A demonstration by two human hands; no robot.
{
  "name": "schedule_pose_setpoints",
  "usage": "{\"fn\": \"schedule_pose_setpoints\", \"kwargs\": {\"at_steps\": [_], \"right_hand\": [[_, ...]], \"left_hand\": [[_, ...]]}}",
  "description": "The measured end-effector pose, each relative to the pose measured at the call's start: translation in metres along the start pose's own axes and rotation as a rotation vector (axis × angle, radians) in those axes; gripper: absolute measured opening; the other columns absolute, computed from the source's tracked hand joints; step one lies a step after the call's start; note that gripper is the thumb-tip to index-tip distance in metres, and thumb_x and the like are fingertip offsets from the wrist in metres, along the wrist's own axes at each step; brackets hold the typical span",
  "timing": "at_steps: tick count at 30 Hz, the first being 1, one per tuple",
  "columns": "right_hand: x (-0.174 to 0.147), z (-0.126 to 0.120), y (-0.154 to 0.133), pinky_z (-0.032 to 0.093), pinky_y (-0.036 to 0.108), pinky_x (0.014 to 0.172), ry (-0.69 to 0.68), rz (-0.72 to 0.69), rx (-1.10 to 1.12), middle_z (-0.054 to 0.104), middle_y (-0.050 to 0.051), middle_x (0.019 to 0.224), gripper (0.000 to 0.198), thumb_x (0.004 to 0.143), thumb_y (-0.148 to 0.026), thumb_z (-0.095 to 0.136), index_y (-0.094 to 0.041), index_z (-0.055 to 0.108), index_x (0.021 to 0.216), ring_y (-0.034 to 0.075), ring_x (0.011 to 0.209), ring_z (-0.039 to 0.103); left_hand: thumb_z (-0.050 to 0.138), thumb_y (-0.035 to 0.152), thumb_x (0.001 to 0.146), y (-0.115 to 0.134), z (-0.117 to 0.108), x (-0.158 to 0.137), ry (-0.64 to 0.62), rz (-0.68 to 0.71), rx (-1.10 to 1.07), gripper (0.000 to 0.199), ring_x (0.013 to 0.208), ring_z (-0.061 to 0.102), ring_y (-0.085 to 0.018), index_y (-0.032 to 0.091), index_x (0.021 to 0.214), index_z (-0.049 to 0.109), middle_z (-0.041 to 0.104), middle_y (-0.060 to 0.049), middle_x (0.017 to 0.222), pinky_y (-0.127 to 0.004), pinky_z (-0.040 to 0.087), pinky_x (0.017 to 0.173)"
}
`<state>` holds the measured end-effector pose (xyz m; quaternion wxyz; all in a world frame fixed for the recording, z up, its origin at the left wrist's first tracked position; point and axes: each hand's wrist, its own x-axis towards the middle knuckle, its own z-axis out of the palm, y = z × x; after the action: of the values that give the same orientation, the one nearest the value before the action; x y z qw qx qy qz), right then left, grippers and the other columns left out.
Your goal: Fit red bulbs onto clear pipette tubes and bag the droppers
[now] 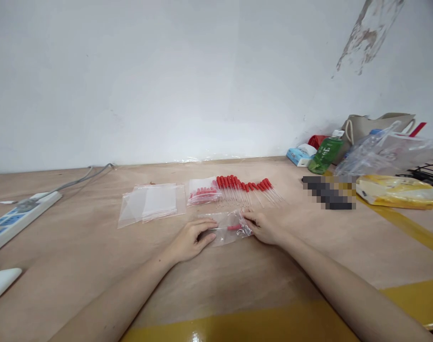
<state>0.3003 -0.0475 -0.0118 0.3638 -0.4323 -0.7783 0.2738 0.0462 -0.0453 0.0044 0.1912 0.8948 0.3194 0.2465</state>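
Note:
A clear plastic bag [221, 237] lies on the table in front of me, with a thin red-handled rod [233, 228] inside it. My left hand [193, 240] is on the bag's left end, thumb and fingers curved about it. At the right end, my right hand [262, 227] pinches the bag near its edge. Just beyond the bag, several red-handled rods [230, 181] lie in a row, handles away from me. Beside them sits a stack of bags filled with red-handled rods [203, 191]. Flat clear bags [160, 202] lie farther left.
A power strip [20, 216] with a grey cable and a white object [3, 284] are at the left. On the right are a green bottle [325, 154], a tissue pack [300, 156], a yellow-and-white packet [398, 192], plastic bags [390, 149] and a pixelated dark item [328, 192].

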Motion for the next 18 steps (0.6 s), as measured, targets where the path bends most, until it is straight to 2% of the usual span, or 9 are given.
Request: {"fn": "schedule_pose_setpoints", "kwargs": {"at_steps": [2,5,7,10,13,15,18], "right_hand": [[0.000,-0.003,0.009,0.043,0.029,0.066,0.137,0.067,-0.101,0.062,0.003,0.078,0.020,0.079,-0.025,0.045,-0.019,0.063,0.085,0.015,0.070,0.054],[0.006,-0.015,0.020,0.042,0.028,0.063,0.347,0.218,-0.303,0.060,0.003,0.071,0.014,0.074,-0.022,0.048,-0.018,0.060,0.079,0.015,0.063,0.053],[0.014,-0.025,0.026,0.042,0.029,0.065,0.412,0.303,-0.434,0.060,0.004,0.073,0.014,0.072,-0.019,0.049,-0.016,0.059,0.080,0.016,0.066,0.055],[0.033,-0.035,0.030,0.042,0.031,0.072,0.392,0.404,-0.567,0.062,0.010,0.083,0.024,0.070,-0.016,0.050,-0.012,0.058,0.092,0.021,0.079,0.057],[0.051,-0.035,0.033,0.042,0.035,0.075,0.330,0.518,-0.586,0.061,0.015,0.090,0.029,0.070,-0.013,0.051,-0.012,0.056,0.098,0.025,0.088,0.057],[0.061,-0.031,0.034,0.042,0.038,0.074,0.320,0.582,-0.571,0.061,0.018,0.088,0.028,0.069,-0.011,0.052,-0.011,0.057,0.096,0.028,0.088,0.058],[0.070,-0.026,0.034,0.043,0.040,0.071,0.334,0.624,-0.544,0.060,0.020,0.083,0.029,0.066,-0.007,0.055,-0.009,0.055,0.094,0.031,0.086,0.059]], "left_hand": [[0.043,0.030,0.088,-0.001,-0.001,0.001,-0.034,0.006,-0.003,0.031,0.111,0.050,-0.019,0.022,0.115,0.055,0.059,-0.004,0.115,-0.038,0.041,0.096],[0.038,0.030,0.090,-0.001,-0.003,0.003,-0.093,0.017,0.018,0.034,0.117,0.046,-0.019,0.023,0.121,0.050,0.054,-0.004,0.123,-0.041,0.037,0.099],[0.037,0.030,0.090,0.000,-0.004,0.004,-0.121,0.012,0.044,0.036,0.119,0.044,-0.018,0.023,0.123,0.048,0.051,-0.004,0.127,-0.042,0.035,0.101],[0.034,0.030,0.091,0.002,-0.004,0.004,-0.135,-0.009,0.060,0.037,0.121,0.041,-0.018,0.022,0.124,0.046,0.048,-0.005,0.129,-0.041,0.033,0.102],[0.035,0.031,0.091,0.004,-0.003,0.002,-0.064,-0.015,0.040,0.035,0.118,0.044,-0.018,0.023,0.122,0.049,0.049,-0.005,0.128,-0.039,0.036,0.099],[0.038,0.031,0.089,0.004,-0.002,0.000,-0.006,0.002,0.025,0.033,0.112,0.048,-0.019,0.023,0.118,0.053,0.053,-0.005,0.122,-0.038,0.040,0.096],[0.045,0.031,0.086,0.003,0.001,-0.002,0.002,0.034,0.017,0.032,0.106,0.052,-0.019,0.021,0.114,0.055,0.057,-0.007,0.115,-0.036,0.043,0.092]]}}
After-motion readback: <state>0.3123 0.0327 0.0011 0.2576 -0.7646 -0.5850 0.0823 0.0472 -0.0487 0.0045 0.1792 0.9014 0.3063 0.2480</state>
